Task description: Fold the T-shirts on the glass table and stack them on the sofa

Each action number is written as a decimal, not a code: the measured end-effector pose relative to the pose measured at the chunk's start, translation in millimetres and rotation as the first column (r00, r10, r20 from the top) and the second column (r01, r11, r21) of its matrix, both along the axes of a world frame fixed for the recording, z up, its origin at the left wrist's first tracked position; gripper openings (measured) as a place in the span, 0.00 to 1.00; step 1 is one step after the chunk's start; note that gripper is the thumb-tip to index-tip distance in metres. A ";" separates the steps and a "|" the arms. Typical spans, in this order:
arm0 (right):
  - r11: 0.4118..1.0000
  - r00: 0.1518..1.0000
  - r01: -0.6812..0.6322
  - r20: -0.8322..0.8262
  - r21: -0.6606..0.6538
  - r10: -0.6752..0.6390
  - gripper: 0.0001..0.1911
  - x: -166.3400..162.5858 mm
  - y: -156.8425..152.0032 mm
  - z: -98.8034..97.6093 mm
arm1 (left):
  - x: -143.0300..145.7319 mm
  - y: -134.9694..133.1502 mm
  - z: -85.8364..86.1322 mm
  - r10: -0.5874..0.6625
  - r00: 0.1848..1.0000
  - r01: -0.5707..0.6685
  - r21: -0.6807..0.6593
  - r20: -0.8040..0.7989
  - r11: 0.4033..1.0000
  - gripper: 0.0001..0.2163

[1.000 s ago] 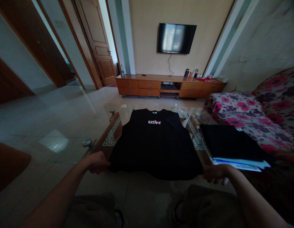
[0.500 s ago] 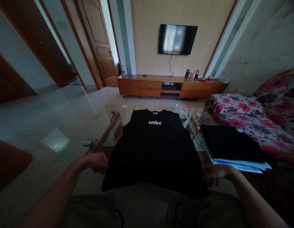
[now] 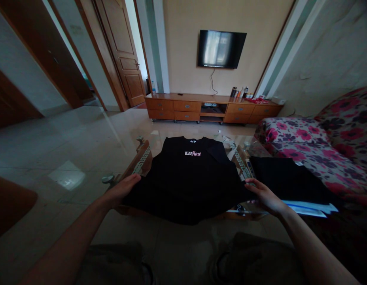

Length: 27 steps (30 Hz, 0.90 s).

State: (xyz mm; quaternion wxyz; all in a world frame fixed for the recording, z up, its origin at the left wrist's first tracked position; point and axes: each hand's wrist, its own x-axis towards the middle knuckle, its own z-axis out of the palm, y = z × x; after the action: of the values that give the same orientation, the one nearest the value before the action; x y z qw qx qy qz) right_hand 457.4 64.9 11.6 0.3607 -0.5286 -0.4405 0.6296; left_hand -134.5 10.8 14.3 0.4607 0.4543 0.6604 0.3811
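A black T-shirt [image 3: 189,178] with a white and pink print on its chest lies spread on a glass coffee table [image 3: 136,168], neckline away from me. My left hand [image 3: 124,189] pinches its left side near the hem. On the opposite side, my right hand [image 3: 265,194] grips the shirt with thumb and fingers closed. Between the two hands the lower part is lifted a little and sags in the middle. The shirt's right sleeve is folded inward over the front.
Beside the shirt on the right lies a stack of folded dark clothing [image 3: 290,178] with pale bags under it. A flower-patterned sofa [image 3: 308,146] stands at the right. Across the tiled floor is a long wooden TV cabinet [image 3: 186,107], below a wall-mounted television [image 3: 222,49].
Both hands have moved forward and up with the shirt's sides. The hem has risen off my lap side, and the table's near edge now shows beneath it.
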 end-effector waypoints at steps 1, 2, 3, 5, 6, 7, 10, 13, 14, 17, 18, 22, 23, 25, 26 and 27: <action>1.000 0.999 0.018 -0.029 0.021 -0.018 0.26 0.2 0.5 0.4 | 1.0 0.5 1.5 0.007 1.000 -0.007 0.002 -0.001 1.000 0.24; 0.999 0.998 0.025 -0.063 0.041 -0.023 0.27 0.5 1.2 0.5 | 1.6 1.2 3.2 0.019 1.000 -0.019 0.020 0.004 1.000 0.25; 0.998 0.995 0.024 -0.095 0.054 -0.019 0.26 0.7 2.0 0.5 | 1.9 2.0 4.9 0.030 0.999 -0.031 0.035 0.021 0.999 0.26; 0.999 0.991 0.004 -0.134 0.053 0.003 0.23 1.4 3.7 0.4 | 1.4 3.5 8.5 0.022 0.997 -0.028 0.086 0.072 0.996 0.27; 0.999 0.989 -0.008 -0.145 0.047 0.014 0.22 1.6 4.3 0.5 | 0.8 3.9 10.2 -0.004 0.994 -0.007 0.106 0.109 0.994 0.26; 0.999 0.988 -0.018 -0.155 0.044 0.024 0.22 1.8 4.7 0.6 | 0.1 3.9 11.8 -0.038 0.988 0.021 0.116 0.149 0.993 0.24; 0.997 0.983 -0.033 -0.178 0.066 0.044 0.28 2.0 5.7 0.3 | -1.6 2.8 15.1 -0.142 0.955 0.111 0.133 0.262 0.985 0.23; 0.994 0.986 0.039 -0.168 0.107 -0.020 0.30 2.9 7.7 -2.3 | -4.2 2.8 13.9 -0.181 0.960 0.140 0.193 0.212 0.971 0.28; 0.989 0.985 0.083 -0.162 0.122 -0.063 0.28 3.7 8.6 -3.4 | -5.9 3.6 12.4 -0.172 0.973 0.139 0.203 0.153 0.969 0.28; 0.963 0.971 0.204 -0.162 0.175 -0.176 0.18 7.3 10.6 -4.7 | -12.8 8.1 6.9 -0.116 0.990 0.129 0.212 -0.075 0.969 0.25; 0.954 0.966 0.228 -0.165 0.195 -0.198 0.18 8.5 10.8 -3.9 | -15.0 9.8 5.5 -0.091 0.984 0.124 0.224 -0.152 0.967 0.22; 0.924 0.970 0.241 -0.092 0.298 -0.223 0.21 10.3 9.2 4.6 | -18.5 14.4 4.2 -0.005 0.941 0.112 0.298 -0.337 0.948 0.19; 0.915 0.972 0.236 -0.072 0.327 -0.225 0.20 10.0 8.7 7.3 | -18.2 14.7 4.6 0.012 0.940 0.103 0.316 -0.342 0.943 0.21; 0.900 0.972 0.232 -0.066 0.368 -0.224 0.20 9.3 8.4 11.7 | -17.1 14.7 5.8 0.045 0.944 0.074 0.342 -0.326 0.937 0.24; 0.897 0.973 0.231 -0.076 0.377 -0.219 0.20 9.1 8.6 13.1 | -16.6 14.4 6.3 0.061 0.950 0.052 0.349 -0.306 0.936 0.25; 0.898 0.974 0.227 -0.084 0.376 -0.211 0.20 9.0 8.9 14.0 | -16.3 14.2 6.6 0.073 0.957 0.031 0.350 -0.282 0.936 0.26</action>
State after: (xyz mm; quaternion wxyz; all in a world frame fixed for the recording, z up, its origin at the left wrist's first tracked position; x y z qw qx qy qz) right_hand 466.4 73.8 25.6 0.5345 -0.4811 -0.4853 0.4974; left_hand -150.8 25.0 20.9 0.2662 0.5730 0.6470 0.4269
